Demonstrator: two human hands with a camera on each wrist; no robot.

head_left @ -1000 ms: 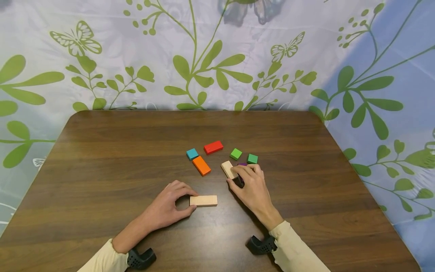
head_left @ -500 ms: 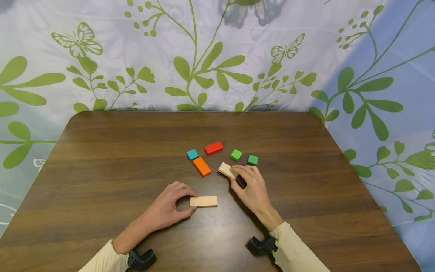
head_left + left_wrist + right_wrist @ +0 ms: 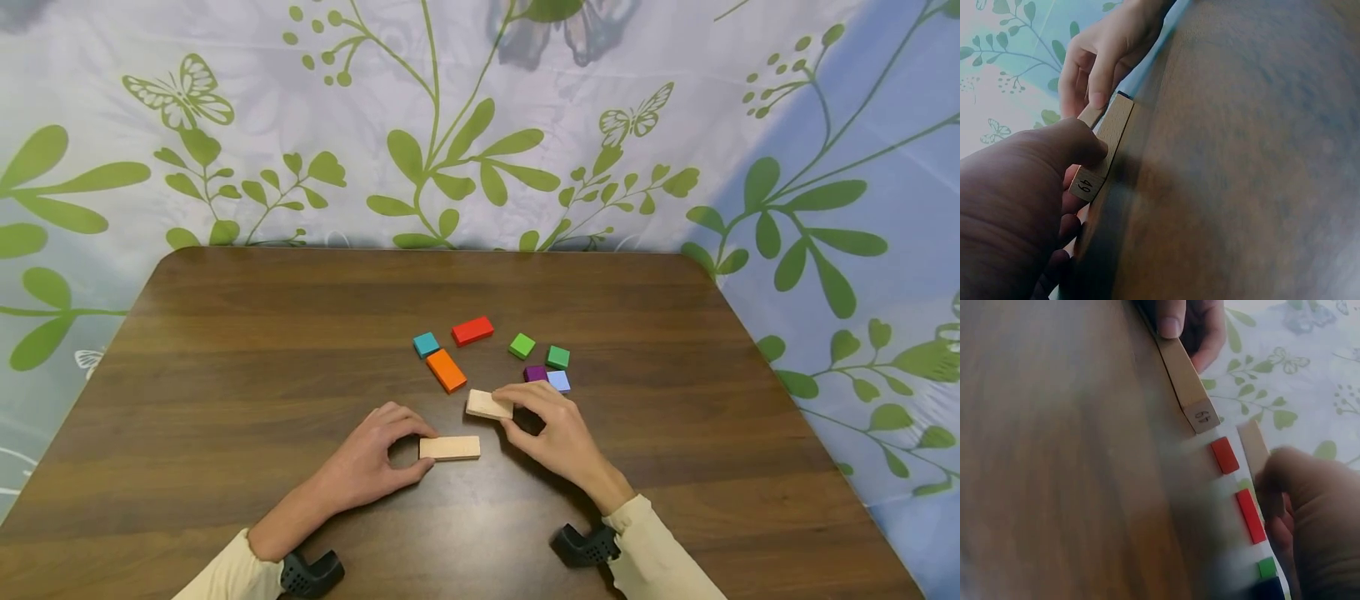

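Note:
My left hand [image 3: 367,450] pinches the left end of a plain wooden block [image 3: 453,448] between thumb and fingers. The block lies flat on the table, with the number 49 stamped on its end in the left wrist view. A second plain wooden block [image 3: 486,405] is held by its right end in my right hand [image 3: 558,429], just beyond the first one. In the right wrist view this held block [image 3: 1252,440] appears raised off the tabletop, partly covered by the fingers.
Beyond the hands lie small coloured blocks: red [image 3: 472,331], orange [image 3: 447,371], blue [image 3: 426,345], light green [image 3: 522,346], dark green [image 3: 558,357], purple [image 3: 535,373] and pale blue [image 3: 558,381]. The brown wooden table [image 3: 262,333] ends at a leaf-patterned cloth [image 3: 300,125].
My right hand has turned its wooden block and brought it toward me and slightly left, uncovering the purple and pale blue blocks. The left hand and its block have stayed in place.

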